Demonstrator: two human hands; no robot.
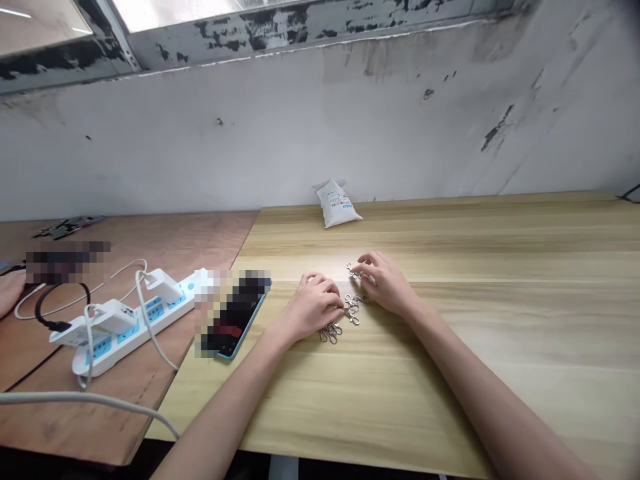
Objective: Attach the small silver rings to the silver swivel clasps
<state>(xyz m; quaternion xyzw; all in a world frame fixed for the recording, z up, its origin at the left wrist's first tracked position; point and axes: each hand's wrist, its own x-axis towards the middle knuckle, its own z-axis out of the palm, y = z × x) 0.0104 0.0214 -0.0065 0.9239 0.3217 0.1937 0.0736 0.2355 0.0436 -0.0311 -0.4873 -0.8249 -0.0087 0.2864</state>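
Because the small metal swivel clasps [352, 303] lie loose on the pale wood-grain tabletop [500, 267], both hands reach in low, which seems to suit picking at such fine pieces. The left hand [315, 307] is palm down with its fingers curled over the near side of the cluster; some clasps show just below its fingertips, but whether it grasps one I cannot tell. The right hand [385, 283] arches over the far side, fingers bent and thumb beneath, with more clasps right at its fingertips; whether any is pinched is hidden too. Working from opposite sides probably keeps the pieces gathered between the hands and in view.

Beyond them, a white plastic packet [337, 205] sits by the wall, well apart from the clasps. The smartphone [245, 313] lies flat to the left of the left hand, near the power strip [159, 313], perhaps to leave the middle free for handling.
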